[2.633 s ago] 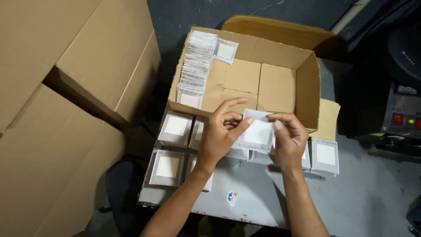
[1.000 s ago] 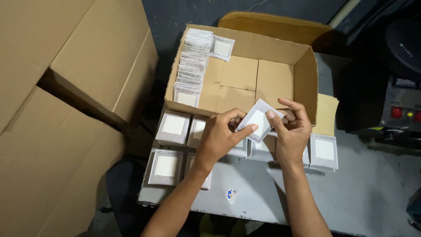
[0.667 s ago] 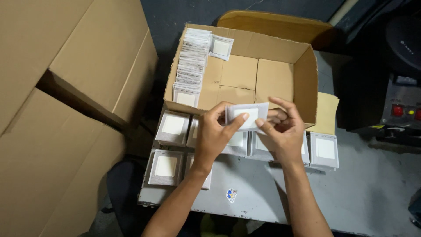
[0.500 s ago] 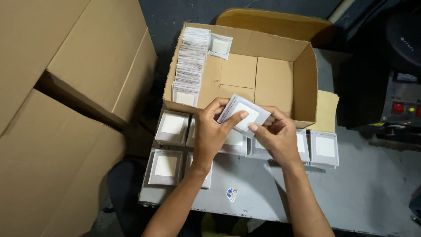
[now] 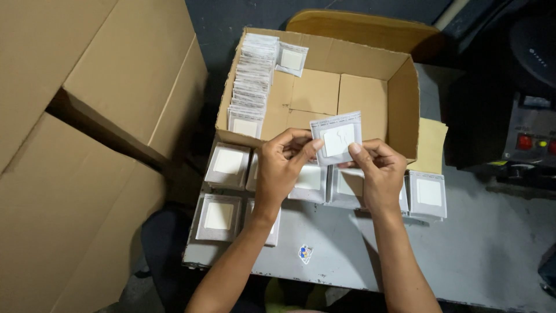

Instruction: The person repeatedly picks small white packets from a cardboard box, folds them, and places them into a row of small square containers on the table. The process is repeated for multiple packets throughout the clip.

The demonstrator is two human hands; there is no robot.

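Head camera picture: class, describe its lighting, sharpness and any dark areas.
Head view: even, soft light on the cardboard box and grey table; the packet held by the left hand and right hand looks sharp; the upper right corner and the floor below fall into deep shadow.

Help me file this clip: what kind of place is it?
Probably a packing station in a workshop or warehouse. Both hands hold a small clear packet over an open cardboard box with a row of packets; big cartons stand alongside.
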